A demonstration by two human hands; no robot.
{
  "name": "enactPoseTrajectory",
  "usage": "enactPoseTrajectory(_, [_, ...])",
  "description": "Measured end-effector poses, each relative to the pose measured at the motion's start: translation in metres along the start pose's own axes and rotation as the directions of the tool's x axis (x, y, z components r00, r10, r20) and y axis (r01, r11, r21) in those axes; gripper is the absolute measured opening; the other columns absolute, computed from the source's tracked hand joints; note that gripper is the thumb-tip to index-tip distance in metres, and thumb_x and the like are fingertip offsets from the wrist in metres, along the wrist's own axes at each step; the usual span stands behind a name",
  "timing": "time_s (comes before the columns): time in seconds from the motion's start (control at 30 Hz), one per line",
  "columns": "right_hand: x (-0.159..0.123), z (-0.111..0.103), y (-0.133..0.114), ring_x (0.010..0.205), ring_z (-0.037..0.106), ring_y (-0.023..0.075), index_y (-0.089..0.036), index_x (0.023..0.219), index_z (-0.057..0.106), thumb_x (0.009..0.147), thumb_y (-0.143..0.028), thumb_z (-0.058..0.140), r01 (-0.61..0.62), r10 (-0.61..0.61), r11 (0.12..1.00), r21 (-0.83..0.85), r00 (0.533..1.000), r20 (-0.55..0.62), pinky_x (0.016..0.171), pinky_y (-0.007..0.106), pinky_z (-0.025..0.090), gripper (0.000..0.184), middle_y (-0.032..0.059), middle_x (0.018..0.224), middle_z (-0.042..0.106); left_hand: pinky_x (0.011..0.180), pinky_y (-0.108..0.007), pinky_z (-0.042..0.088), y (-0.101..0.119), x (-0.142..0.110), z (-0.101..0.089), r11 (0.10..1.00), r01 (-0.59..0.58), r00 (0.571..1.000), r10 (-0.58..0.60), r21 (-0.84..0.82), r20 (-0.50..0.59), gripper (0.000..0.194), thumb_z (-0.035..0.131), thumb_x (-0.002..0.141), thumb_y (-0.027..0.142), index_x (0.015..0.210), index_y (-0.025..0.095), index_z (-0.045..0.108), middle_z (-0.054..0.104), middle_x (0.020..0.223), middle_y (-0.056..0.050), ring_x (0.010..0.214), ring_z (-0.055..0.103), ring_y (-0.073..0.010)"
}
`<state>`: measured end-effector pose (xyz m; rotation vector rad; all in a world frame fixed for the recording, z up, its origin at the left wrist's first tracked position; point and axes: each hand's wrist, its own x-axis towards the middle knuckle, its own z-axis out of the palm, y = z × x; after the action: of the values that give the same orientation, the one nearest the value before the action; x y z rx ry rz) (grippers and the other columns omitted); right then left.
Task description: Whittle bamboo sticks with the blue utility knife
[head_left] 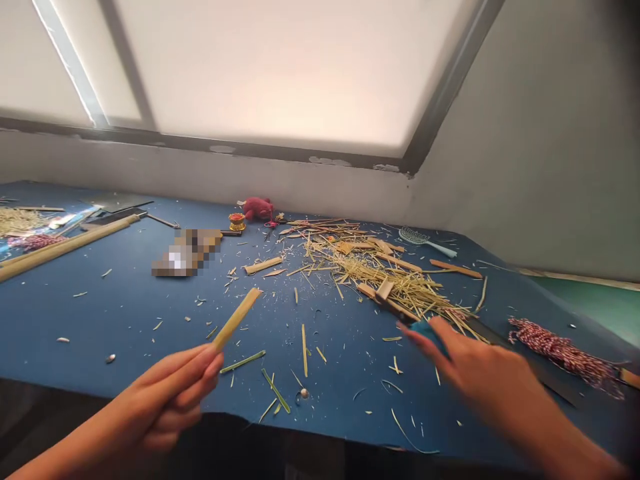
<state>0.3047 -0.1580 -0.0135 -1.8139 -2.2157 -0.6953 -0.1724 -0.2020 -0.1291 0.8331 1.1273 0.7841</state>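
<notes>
My left hand (173, 393) pinches one end of a short pale bamboo strip (237, 318), which slants up and to the right above the blue table (125, 313). My right hand (470, 370) rests on the table at the right, its fingers laid on the blue handle of a tool (425, 328). The tool's dark blade (525, 363) appears to run out to the right under my wrist. The hand is smeared by motion. Just beyond its fingertips lies a heap of thin bamboo slivers (395, 280) with some short flat offcuts in it.
Red-and-white twine (560, 350) lies at the right. A pale blue hairbrush (425, 241), a red plush toy (257, 208) and a small gold pot (237, 221) sit at the back. A long bamboo pole (65, 247) crosses the left. Splinters litter the table's near edge.
</notes>
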Motion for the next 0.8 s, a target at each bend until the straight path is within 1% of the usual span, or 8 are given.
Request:
enactPoseTrajectory(0.07, [0.002, 0.008, -0.031, 0.04, 0.057, 0.0173, -0.019, 0.094, 0.057, 0.093, -0.057, 0.028, 0.056, -0.06, 0.997, 0.055, 0.995, 0.076, 0.036, 0.025, 0.023, 0.047, 0.0005, 0.054, 0.061, 0.034, -0.012, 0.017, 0.073, 0.021, 0.047, 1.0, 0.001, 0.997, -0.001, 0.01, 0.076, 0.032, 0.055, 0.082, 0.052, 0.088, 0.02, 0.054, 0.029, 0.061, 0.006, 0.044, 0.016, -0.0035])
enactPoseTrajectory(0.13, [0.009, 0.011, -0.054, 0.044, 0.059, 0.0167, -0.019, 0.094, 0.056, 0.094, -0.057, 0.027, 0.094, -0.101, 0.993, 0.069, 0.989, 0.104, 0.037, 0.025, 0.024, 0.048, 0.0003, 0.06, 0.063, 0.036, -0.011, 0.017, 0.138, 0.046, 0.089, 0.993, -0.115, 0.978, 0.111, 0.013, 0.179, 0.028, 0.054, 0.086, 0.045, 0.079, 0.017, 0.049, 0.025, 0.061, 0.007, 0.045, 0.016, -0.0028])
enactPoseTrajectory(0.23, [0.023, 0.011, -0.068, 0.049, 0.061, 0.0172, -0.018, 0.089, 0.057, 0.094, -0.055, 0.029, 0.158, -0.161, 0.987, 0.036, 0.98, 0.113, 0.04, 0.025, 0.027, 0.047, 0.001, 0.064, 0.063, 0.036, -0.011, 0.013, 0.188, 0.085, 0.122, 0.941, -0.333, 0.923, 0.338, -0.055, 0.187, 0.025, 0.054, 0.087, 0.039, 0.078, 0.017, 0.046, 0.017, 0.059, 0.008, 0.044, 0.014, -0.0029])
enactPoseTrajectory(0.3, [0.03, 0.009, -0.07, 0.052, 0.06, 0.0172, -0.018, 0.08, 0.058, 0.093, -0.055, 0.032, 0.204, -0.207, 0.978, 0.032, 0.973, 0.103, 0.042, 0.025, 0.03, 0.047, 0.0018, 0.064, 0.061, 0.036, -0.012, 0.012, 0.192, 0.111, 0.124, 0.932, -0.353, 0.914, 0.362, -0.077, 0.184, 0.024, 0.052, 0.088, 0.036, 0.078, 0.016, 0.045, 0.017, 0.059, 0.008, 0.044, 0.014, -0.0026])
enactPoseTrajectory(0.47, [0.056, -0.002, -0.072, 0.064, 0.059, 0.0179, -0.018, 0.069, 0.059, 0.088, -0.058, 0.042, 0.3, -0.311, 0.947, 0.117, 0.947, 0.086, 0.058, 0.03, 0.042, 0.047, 0.0051, 0.072, 0.06, 0.037, -0.012, 0.014, 0.167, 0.15, 0.108, 0.904, -0.426, 0.892, 0.424, -0.02, 0.157, 0.028, 0.051, 0.088, 0.042, 0.078, 0.017, 0.043, 0.021, 0.057, 0.009, 0.042, 0.016, -0.002])
enactPoseTrajectory(0.57, [0.088, -0.01, -0.084, 0.078, 0.059, 0.017, -0.016, 0.09, 0.061, 0.09, -0.047, 0.046, 0.35, -0.388, 0.895, 0.275, 0.916, 0.098, 0.067, 0.029, 0.045, 0.034, 0.0066, 0.088, 0.062, 0.037, -0.012, 0.015, 0.159, 0.153, 0.102, 0.881, -0.473, 0.871, 0.472, -0.023, 0.141, 0.029, 0.051, 0.088, 0.044, 0.081, 0.017, 0.044, 0.022, 0.057, 0.009, 0.041, 0.018, -0.0019])
enactPoseTrajectory(0.63, [0.111, -0.009, -0.098, 0.086, 0.06, 0.0163, -0.017, 0.103, 0.059, 0.091, -0.037, 0.049, 0.415, -0.487, 0.824, 0.385, 0.866, 0.109, 0.073, 0.028, 0.045, 0.025, 0.0068, 0.097, 0.063, 0.037, -0.012, 0.016, 0.158, 0.152, 0.101, 0.863, -0.504, 0.853, 0.503, -0.036, 0.14, 0.029, 0.05, 0.088, 0.045, 0.082, 0.017, 0.044, 0.023, 0.057, 0.01, 0.04, 0.019, -0.0018])
enactPoseTrajectory(0.8, [0.146, 0.011, -0.128, 0.088, 0.061, 0.0149, -0.017, 0.111, 0.056, 0.09, -0.012, 0.043, 0.497, -0.612, 0.753, 0.431, 0.769, 0.184, 0.074, 0.025, 0.043, 0.025, 0.0065, 0.097, 0.065, 0.036, -0.012, 0.015, 0.161, 0.15, 0.101, 0.84, -0.542, 0.833, 0.542, -0.038, 0.109, 0.029, 0.05, 0.088, 0.044, 0.08, 0.017, 0.043, 0.024, 0.055, 0.01, 0.038, 0.019, -0.0016])
